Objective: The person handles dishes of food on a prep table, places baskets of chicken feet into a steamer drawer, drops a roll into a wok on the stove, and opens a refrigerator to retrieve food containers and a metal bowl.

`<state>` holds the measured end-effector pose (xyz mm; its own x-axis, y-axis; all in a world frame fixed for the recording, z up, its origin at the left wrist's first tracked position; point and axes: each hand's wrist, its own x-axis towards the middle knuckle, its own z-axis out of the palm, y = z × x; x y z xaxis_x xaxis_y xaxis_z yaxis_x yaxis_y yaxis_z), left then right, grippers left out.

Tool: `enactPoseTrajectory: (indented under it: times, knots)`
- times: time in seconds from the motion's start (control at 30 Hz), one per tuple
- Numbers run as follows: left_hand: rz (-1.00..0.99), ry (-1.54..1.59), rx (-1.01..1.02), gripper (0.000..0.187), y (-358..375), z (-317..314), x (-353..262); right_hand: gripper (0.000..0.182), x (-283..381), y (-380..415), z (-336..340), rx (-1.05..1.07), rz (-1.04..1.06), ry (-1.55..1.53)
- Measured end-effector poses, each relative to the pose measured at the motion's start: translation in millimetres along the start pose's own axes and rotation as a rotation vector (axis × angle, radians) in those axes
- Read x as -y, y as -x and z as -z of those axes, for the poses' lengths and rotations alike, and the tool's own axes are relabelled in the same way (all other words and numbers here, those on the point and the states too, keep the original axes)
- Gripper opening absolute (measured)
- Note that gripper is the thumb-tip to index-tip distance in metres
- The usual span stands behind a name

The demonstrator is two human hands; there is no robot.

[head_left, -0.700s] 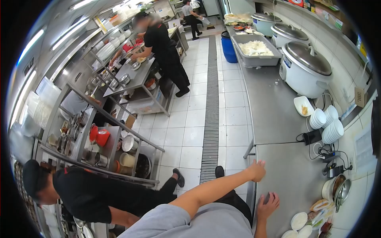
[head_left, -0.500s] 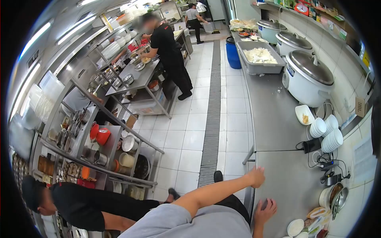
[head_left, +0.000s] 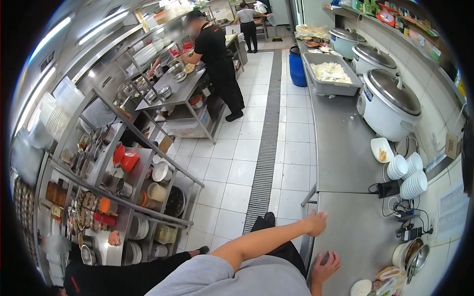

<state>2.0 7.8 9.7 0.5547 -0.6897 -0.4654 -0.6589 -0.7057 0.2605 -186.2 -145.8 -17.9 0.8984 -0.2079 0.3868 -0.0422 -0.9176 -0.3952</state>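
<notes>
My left hand (head_left: 316, 223) hovers over the near edge of the steel counter (head_left: 345, 217), its arm reaching across my body. Its fingers are loosely apart and nothing shows in them. Closer to me, my right hand (head_left: 326, 266) rests at the counter's edge with fingers spread. A dark patch shows between its thumb and fingers; I cannot make out what it is. To the right of that hand, a white round container (head_left: 361, 288) stands beside packed food (head_left: 390, 276).
Rice cookers (head_left: 390, 106) and a grey tub of white food (head_left: 333, 88) stand farther along. Stacked white bowls (head_left: 414, 185) sit by cables. Left are a loaded steel rack (head_left: 126, 217) and a person in black (head_left: 217, 59); another person (head_left: 128, 274) is close beside me.
My view has shifted slightly. The left hand's fingers have loosened from a curl. The nearby person at lower left has moved down, mostly out of view. A far person has turned away.
</notes>
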Motion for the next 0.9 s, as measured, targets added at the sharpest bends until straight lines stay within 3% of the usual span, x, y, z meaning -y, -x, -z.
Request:
enactPoseTrajectory:
  times: [0.9]
  knots:
    - [-0.017, 0.023, 0.036, 0.052, 2.1, 8.1, 1.9, 0.039, -0.6, 1.6, -0.6, 0.027, -0.058, -0.010]
